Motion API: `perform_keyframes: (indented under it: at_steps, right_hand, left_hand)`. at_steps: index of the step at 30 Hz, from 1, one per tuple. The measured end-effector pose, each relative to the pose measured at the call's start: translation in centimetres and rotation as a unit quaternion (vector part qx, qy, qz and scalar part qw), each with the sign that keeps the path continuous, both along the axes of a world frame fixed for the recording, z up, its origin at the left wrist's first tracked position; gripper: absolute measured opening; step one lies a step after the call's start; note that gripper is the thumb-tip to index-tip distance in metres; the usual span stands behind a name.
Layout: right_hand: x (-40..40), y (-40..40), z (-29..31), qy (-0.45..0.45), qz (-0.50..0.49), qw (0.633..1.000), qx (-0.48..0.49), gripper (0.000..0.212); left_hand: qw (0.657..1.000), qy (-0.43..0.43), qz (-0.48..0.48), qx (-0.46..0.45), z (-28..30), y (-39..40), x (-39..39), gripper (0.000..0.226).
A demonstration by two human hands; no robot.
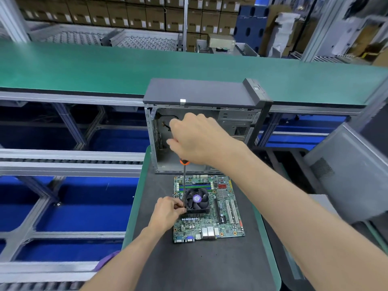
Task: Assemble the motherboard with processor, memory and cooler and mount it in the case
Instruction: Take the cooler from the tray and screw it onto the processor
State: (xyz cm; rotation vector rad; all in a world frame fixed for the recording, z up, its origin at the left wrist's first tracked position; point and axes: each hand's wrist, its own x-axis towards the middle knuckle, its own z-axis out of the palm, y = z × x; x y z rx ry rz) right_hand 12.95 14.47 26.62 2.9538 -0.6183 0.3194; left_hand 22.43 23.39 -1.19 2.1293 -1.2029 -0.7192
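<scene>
Right hand (197,139) grips orange-handled screwdriver (184,185), upright at black cooler fan (197,200). Left hand (168,213) fingers pinch its shaft. Green motherboard (222,225) lies on dark worktop (199,265).

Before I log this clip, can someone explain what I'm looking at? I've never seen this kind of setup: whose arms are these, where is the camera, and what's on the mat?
There is no machine here. A person wears one wide-angle camera on the head, looking down at their own bare arms. On the dark work mat lies a green motherboard with a black cooler fan sitting on it. Behind it stands an open grey computer case, side panel off. The right hand grips the orange-tipped handle of a long screwdriver, held upright with its tip down at the cooler's left edge. The left hand has its fingertips around the shaft near the tip. The board is not yet in the case.
</scene>
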Motion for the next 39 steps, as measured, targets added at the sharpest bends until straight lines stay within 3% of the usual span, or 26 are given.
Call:
perform_keyframes:
  at_steps: [3, 7, 10, 13, 18, 21, 24, 26, 29, 32, 35, 37, 39]
  right_hand:
    - [-0.2, -0.1, 0.4, -0.002, 0.0, 0.999, -0.033, 0.031]
    - [-0.7, -0.6, 1.0, 0.032, 0.059, 0.986, 0.153, 0.029]
    - [-0.5, -0.5, 0.6, 0.02, 0.019, 0.998, 0.056, 0.018]
    - [-0.6, -0.5, 0.6, 0.013, -0.014, 0.999, -0.048, 0.029]
    - [-0.7, -0.7, 1.2, 0.024, 0.061, 0.983, 0.173, 0.03]
    - [-0.4, -0.8, 0.6, 0.008, 0.032, 0.995, 0.099, 0.013]
    - [-0.3, -0.9, 0.3, -0.001, -0.016, 1.0, -0.001, 0.031]
    - [-0.2, -0.8, 0.6, 0.005, 0.015, 0.999, 0.037, 0.029]
    - [-0.3, -1.2, 1.2, 0.037, 0.063, 0.98, 0.186, 0.03]
    - [-0.1, -1.1, 0.8, 0.015, 0.029, 0.993, 0.117, 0.013]
    - [0.0, -0.7, 0.2, 0.0, -0.016, 1.0, -0.019, 0.032]
    - [-0.1, -0.5, 0.4, -0.003, 0.003, 1.0, -0.004, 0.03]
    - [-0.5, -0.7, 0.9, 0.01, 0.028, 0.993, 0.11, 0.027]
  left_hand:
    - [1.0, 0.008, 0.006, 0.006, 0.2, 0.0, -0.1, 0.007]
    - [1.0, 0.013, 0.005, 0.014, 0.3, -0.2, 0.0, 0.006]
    - [1.0, 0.016, 0.0, 0.015, 0.3, -0.1, 0.1, 0.005]
    - [1.0, 0.023, -0.002, 0.017, 0.4, 0.0, 0.1, 0.005]
    - [1.0, 0.023, -0.002, 0.022, 0.7, -0.1, 0.1, 0.015]
    - [0.999, 0.026, -0.002, 0.019, 0.5, -0.1, 0.2, 0.021]
    - [0.999, 0.033, 0.0, 0.016, 0.5, -0.1, 0.2, 0.02]
    - [1.0, 0.025, -0.003, 0.016, 0.6, -0.1, 0.2, 0.01]
    - [1.0, 0.026, -0.004, 0.015, 0.6, -0.1, 0.2, 0.007]
    - [0.999, 0.029, -0.004, 0.017, 0.6, -0.1, 0.2, 0.009]
    - [0.999, 0.026, -0.008, 0.02, 0.6, -0.1, 0.2, 0.018]
    - [0.999, 0.025, -0.011, 0.021, 0.7, -0.2, 0.3, 0.021]
    - [0.999, 0.022, -0.014, 0.024, 0.9, -0.3, 0.3, 0.023]
